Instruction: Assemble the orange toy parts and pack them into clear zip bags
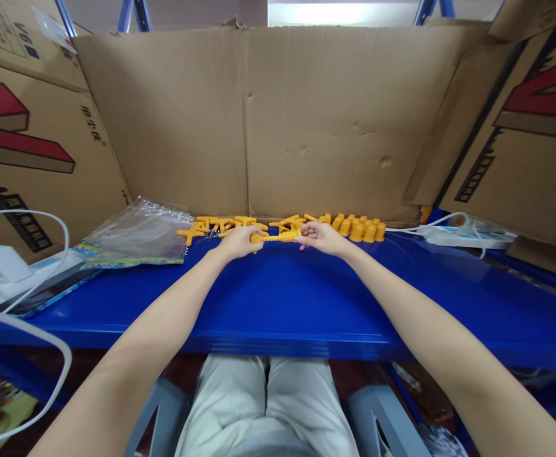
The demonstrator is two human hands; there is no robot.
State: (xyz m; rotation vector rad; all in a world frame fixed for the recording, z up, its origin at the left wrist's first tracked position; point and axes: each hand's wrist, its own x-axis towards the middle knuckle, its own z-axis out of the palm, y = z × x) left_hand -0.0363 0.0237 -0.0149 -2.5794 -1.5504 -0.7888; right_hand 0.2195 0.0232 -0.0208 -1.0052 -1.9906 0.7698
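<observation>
My left hand point(240, 242) is closed around the orange-yellow handle end of a T-handled piece point(271, 238) with a ribbed shaft. My right hand point(323, 237) pinches the wider orange-yellow sleeve point(288, 236) at the other end. The two parts are in line, level just above the blue tabletop. Whether the shaft runs inside the sleeve I cannot tell. Behind my left hand lie several orange-yellow T-handles point(191, 235) with dark metal spirals, like corkscrews. Just right of my right hand stand several orange-yellow cup-shaped caps point(369, 232) in rows.
Clear plastic bags point(138, 235) lie on the left of the blue tabletop point(287, 298). White power strips with cables stand at left point(35, 276) and right point(471, 236). Cardboard walls point(335, 120) close off the back and both sides.
</observation>
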